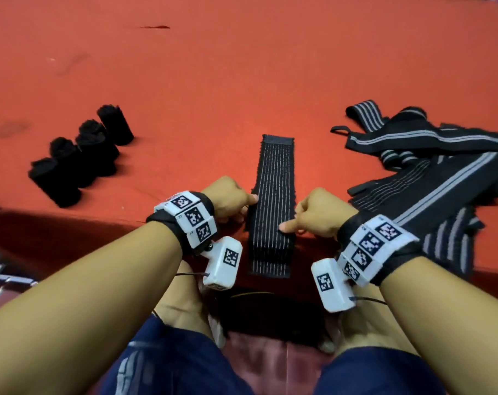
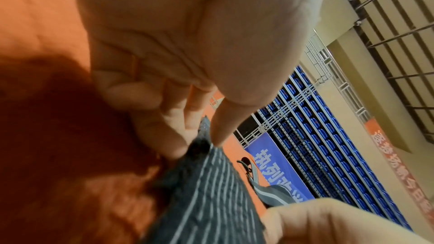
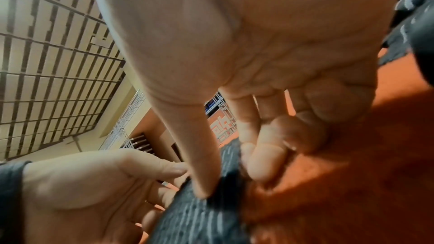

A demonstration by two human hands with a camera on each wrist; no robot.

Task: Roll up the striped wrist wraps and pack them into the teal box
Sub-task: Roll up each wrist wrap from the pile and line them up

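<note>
You're at the broad orange-red felt-covered surface [image 1: 242,67], and it fills nearly the whole head view. Far beyond it, the left wrist view catches a blue banner [image 2: 277,170] with white Chinese characters, too cut off to read whole, and an orange strip of writing [image 2: 399,164] on the wall, blurred. On your right lies the loose heap of black wrist wraps with grey stripes [image 1: 430,178], tangled and overlapping. On the far left stand four rolled black fabric wraps [image 1: 79,155], packed close in a slanting row. The teal box shows in none of the views. Dead centre, one flat black elastic wrist wrap with thin white stripes [image 1: 273,201] runs straight away from you, its near end hanging over the surface's edge. Your left hand [image 1: 228,201] pinches the wrap's left edge, thumb on top, fingers curled beneath. Your right hand [image 1: 313,215] grips the right edge the same way, thumb pressed onto the stripes, fingers tucked under. White tagged wristbands [image 1: 191,218] carry black-and-white square codes, no readable words.
</note>
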